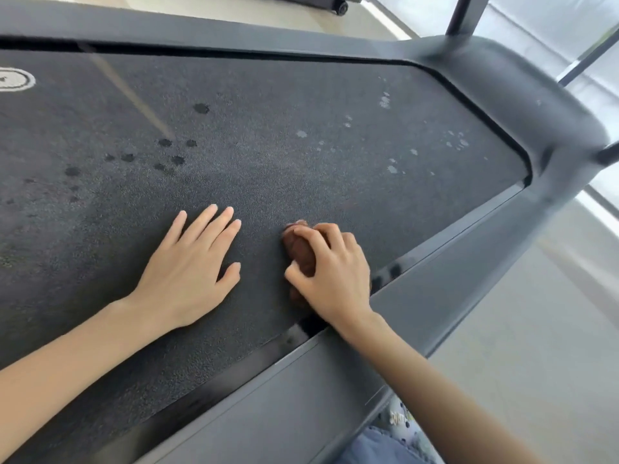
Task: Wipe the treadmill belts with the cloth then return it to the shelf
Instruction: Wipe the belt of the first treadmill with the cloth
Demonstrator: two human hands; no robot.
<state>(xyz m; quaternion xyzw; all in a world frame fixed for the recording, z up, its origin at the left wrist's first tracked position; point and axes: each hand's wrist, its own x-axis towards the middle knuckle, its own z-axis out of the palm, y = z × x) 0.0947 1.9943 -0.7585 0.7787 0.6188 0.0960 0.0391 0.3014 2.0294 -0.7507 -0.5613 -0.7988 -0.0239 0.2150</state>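
Note:
A dark textured treadmill belt fills most of the view, marked with dark wet spots at the left and pale dried spots at the right. My right hand grips a bunched brown cloth and presses it on the belt near the belt's near edge. My left hand rests flat on the belt beside it, fingers straight and spread. Most of the cloth is hidden under my right hand.
A grey side rail runs along the near edge of the belt, and the rounded frame end curves around at the right. A black upright post rises at the top right. Pale floor lies to the right.

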